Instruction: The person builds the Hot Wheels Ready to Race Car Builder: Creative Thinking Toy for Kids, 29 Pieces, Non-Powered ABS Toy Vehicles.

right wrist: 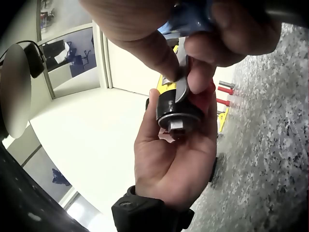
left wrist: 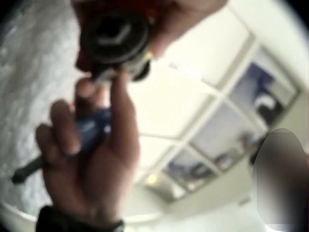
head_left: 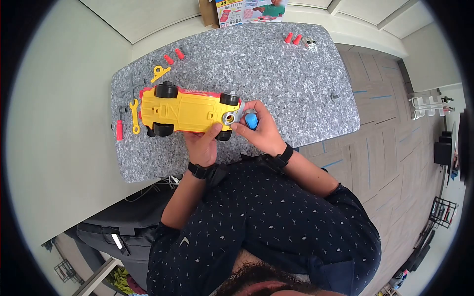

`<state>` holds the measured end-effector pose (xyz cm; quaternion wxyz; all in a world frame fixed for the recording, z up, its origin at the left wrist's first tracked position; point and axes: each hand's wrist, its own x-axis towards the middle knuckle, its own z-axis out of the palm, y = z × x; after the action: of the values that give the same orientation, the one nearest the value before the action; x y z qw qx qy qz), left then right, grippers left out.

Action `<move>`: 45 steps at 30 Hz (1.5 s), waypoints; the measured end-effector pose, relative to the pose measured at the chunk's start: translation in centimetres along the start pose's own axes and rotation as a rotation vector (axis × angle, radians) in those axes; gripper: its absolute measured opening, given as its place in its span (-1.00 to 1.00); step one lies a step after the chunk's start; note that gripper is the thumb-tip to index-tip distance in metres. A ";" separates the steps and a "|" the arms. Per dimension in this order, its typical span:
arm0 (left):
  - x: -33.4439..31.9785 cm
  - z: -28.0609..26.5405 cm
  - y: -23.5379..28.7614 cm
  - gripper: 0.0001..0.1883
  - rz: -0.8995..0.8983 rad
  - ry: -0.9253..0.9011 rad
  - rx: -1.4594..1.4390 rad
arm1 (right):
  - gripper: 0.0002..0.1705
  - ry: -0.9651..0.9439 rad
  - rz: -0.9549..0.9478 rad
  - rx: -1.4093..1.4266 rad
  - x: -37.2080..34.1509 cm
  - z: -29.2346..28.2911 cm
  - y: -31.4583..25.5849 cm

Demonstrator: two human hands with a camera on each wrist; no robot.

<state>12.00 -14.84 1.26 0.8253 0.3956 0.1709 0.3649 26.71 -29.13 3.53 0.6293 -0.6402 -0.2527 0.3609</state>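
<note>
A toy car is held upside down, its yellow underside facing up and its black wheels showing. My left hand grips its side near the right end, thumb on the underside. At that end is a grey part, which my right hand pinches between thumb and index finger. The same hand holds a blue-handled tool in its other fingers; its dark shaft sticks out in the left wrist view. A black wheel lies over my left palm in the right wrist view.
Left on the speckled table lie a yellow wrench, another yellow piece, a red piece and a grey cross-shaped piece. Red pieces stand at the back right. A printed box is behind the table.
</note>
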 end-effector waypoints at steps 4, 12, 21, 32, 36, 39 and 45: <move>0.0 -0.5 -0.5 -0.26 -0.036 -0.020 0.023 | -0.38 -0.005 -0.003 0.069 0.1 0.4 -0.1; 0.2 1.1 -0.4 -0.23 -0.060 0.007 0.090 | -0.43 -0.017 0.007 0.029 0.3 0.3 0.2; -0.1 -0.3 0.4 -0.21 0.056 0.061 0.171 | -0.64 0.237 -0.236 -0.704 -1.3 -8.4 -2.4; 0.6 0.0 0.3 -0.20 0.066 0.054 0.173 | -0.32 0.683 0.129 -1.297 -4.5 -20.7 0.7; 0.5 0.9 0.5 -0.17 0.084 0.038 0.178 | -0.26 0.693 0.101 -1.353 -2.4 -23.2 2.6; 0.4 0.3 0.8 -0.15 0.092 0.019 0.210 | -0.35 0.710 0.077 -1.299 -0.8 -24.4 2.6; -0.1 0.5 1.4 -0.15 0.118 0.007 0.199 | -0.70 0.417 -0.155 -0.761 0.6 -18.0 -2.3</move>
<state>11.56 -14.62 2.63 0.7583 0.4837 0.1857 0.3955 41.44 -39.72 4.78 0.4116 -0.8647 -0.2823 0.0569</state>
